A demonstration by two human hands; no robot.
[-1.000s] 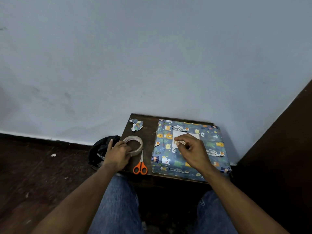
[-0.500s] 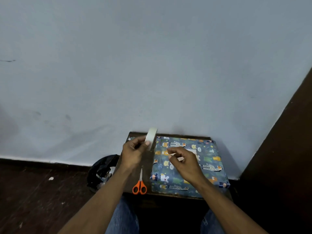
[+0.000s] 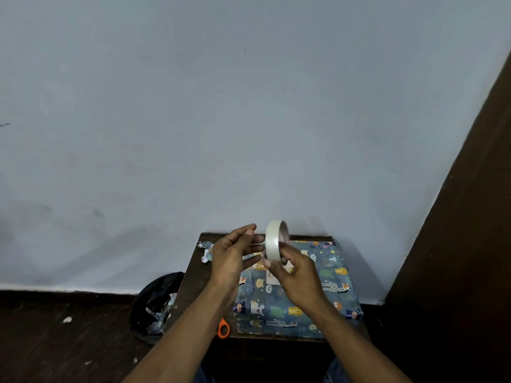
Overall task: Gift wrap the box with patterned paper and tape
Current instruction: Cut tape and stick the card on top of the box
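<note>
Box wrapped; scissors beside, forearm overlapping.

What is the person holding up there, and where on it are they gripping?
A roll of tape, held upright over the wrapped box. The right hand pinches its lower rim; the left hand is open beside it.

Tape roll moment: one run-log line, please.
right hand: holds tape roll upright | left hand: open beside it | wrapped box: on table | scissors: untouched
</note>
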